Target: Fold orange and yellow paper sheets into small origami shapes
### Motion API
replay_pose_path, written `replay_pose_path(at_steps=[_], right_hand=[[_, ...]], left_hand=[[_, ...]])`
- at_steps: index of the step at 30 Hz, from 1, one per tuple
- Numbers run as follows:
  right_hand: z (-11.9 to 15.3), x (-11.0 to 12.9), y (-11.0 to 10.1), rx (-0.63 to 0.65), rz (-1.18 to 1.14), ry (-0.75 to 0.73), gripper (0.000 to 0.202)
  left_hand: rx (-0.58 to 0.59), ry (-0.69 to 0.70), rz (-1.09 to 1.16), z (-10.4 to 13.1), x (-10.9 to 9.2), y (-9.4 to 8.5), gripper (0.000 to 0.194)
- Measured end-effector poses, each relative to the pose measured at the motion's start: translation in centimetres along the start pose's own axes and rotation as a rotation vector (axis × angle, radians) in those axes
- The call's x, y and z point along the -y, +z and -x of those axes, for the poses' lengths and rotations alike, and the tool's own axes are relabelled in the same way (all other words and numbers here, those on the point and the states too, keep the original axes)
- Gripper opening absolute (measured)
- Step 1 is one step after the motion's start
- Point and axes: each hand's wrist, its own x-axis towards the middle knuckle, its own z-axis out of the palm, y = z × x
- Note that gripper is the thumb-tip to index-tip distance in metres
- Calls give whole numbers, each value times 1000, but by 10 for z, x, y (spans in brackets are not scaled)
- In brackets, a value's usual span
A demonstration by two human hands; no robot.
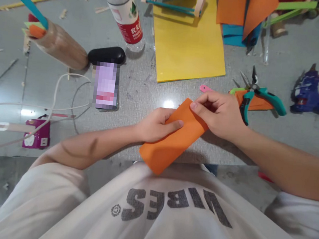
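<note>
A folded piece of orange paper [170, 147] is held tilted over the table's front edge, close to my shirt. My left hand [157, 125] grips it from the left, thumb lying on top and the fingers hidden beneath. At its upper right end, my right hand [220, 113] pinches the edge between thumb and fingers. Just beyond my right hand lie a pink-handled tool [205, 88], mostly hidden, and teal-handled pliers [254, 92] with jaws apart, resting on orange paper scraps [260, 104].
Yellow sheets [189, 57] lie ahead, with a wooden stick frame [175, 8] on them. A plastic bottle [130, 24], a phone [105, 86], a brown cup [61, 45] and white cables [55, 92] occupy the left. A blue glue gun [309, 94] lies far right.
</note>
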Motion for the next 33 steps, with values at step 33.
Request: replay_pose_path(at_steps=[33], right_hand=[[-2, 6, -3, -39, -121, 103, 54]], left_hand=[[-279, 90, 223, 3, 22, 14, 77]])
